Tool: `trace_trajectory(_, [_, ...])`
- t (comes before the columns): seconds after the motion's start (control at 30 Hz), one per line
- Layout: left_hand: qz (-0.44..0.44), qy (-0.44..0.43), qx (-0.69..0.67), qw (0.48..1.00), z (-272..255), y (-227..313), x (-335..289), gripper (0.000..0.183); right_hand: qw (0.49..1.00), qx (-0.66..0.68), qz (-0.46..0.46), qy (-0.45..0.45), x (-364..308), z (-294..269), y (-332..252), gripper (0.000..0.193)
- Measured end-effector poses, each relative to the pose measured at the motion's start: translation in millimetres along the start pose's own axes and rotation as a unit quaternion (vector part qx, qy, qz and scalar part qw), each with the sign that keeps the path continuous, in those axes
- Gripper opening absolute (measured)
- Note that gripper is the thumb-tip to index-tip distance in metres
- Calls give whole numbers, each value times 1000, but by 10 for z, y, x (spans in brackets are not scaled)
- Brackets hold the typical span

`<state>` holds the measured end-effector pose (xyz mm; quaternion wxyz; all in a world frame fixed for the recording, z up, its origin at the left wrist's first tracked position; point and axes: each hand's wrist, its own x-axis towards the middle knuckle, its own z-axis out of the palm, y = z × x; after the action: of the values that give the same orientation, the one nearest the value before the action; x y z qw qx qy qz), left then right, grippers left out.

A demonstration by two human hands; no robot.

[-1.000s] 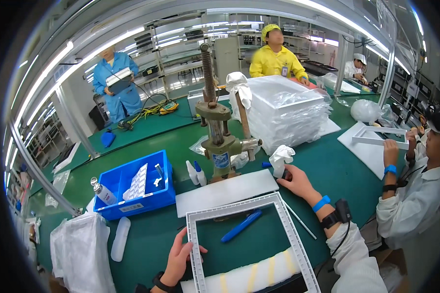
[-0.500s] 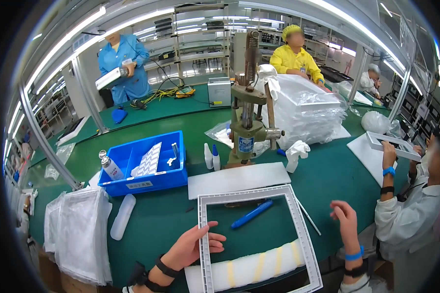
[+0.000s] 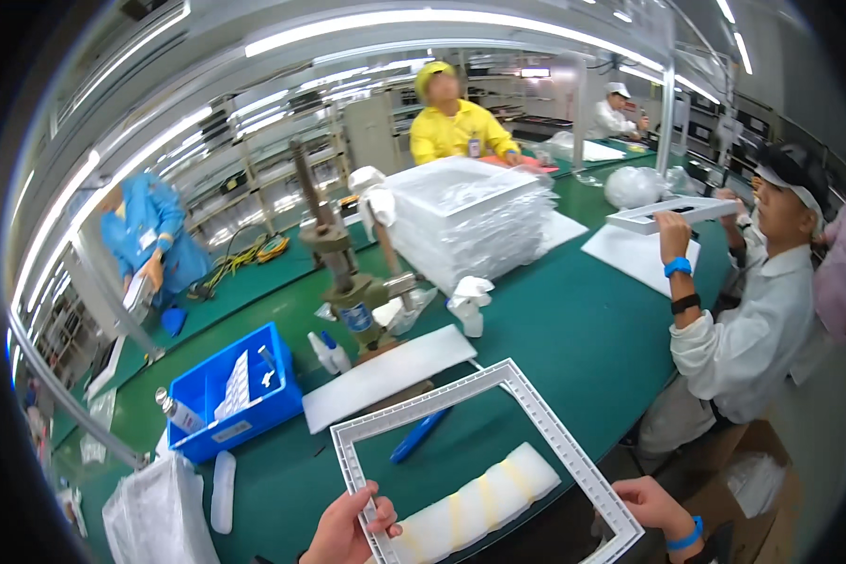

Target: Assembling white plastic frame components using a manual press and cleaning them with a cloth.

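Clearly, both hands grip the white frame (image 3: pixel 564 446) above the near desk (image 3: pixel 573 348): the left hand (image 3: pixel 348 526) pinches its left side at the frame's eight o'clock, while the right hand (image 3: pixel 650 506) has its fingers, partly hidden, closed round the lower right corner at four. Taking the frame as centre, the blue box (image 3: pixel 287 381) toward ten bears a white label (image 3: pixel 232 430) with tiny dark print; the metal press (image 3: pixel 343 268) at eleven wears a blue badge (image 3: pixel 356 317), its lettering blurred. Between press and frame lies a white foam pad (image 3: pixel 390 378). A blue marker (image 3: pixel 418 435) and a yellow-striped foam strip (image 3: pixel 479 508) show through the opening. Wrapped white frames (image 3: pixel 479 235) pile up at twelve; at one, a co-worker (image 3: pixel 752 329) holds another frame (image 3: pixel 672 216). The desktop is green, with shelves (image 3: pixel 254 188) toward eleven.
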<state>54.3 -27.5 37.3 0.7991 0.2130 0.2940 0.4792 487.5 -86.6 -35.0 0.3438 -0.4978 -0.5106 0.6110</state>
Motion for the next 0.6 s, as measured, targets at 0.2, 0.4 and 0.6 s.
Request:
trace_trajectory(0.2, [-14,8,33,999,631,-233,365,15,946,109,-42,-303,-303,-70,49,63])
trace_trajectory(0.4, [-8,-2,39,999,1142,-593,1106,14,907,398,-136,8,-311,-213,248,60])
trace_trajectory(0.6, [3,-58,139,989,1382,-748,1703,22,877,377,-68,289,31,-429,56,34])
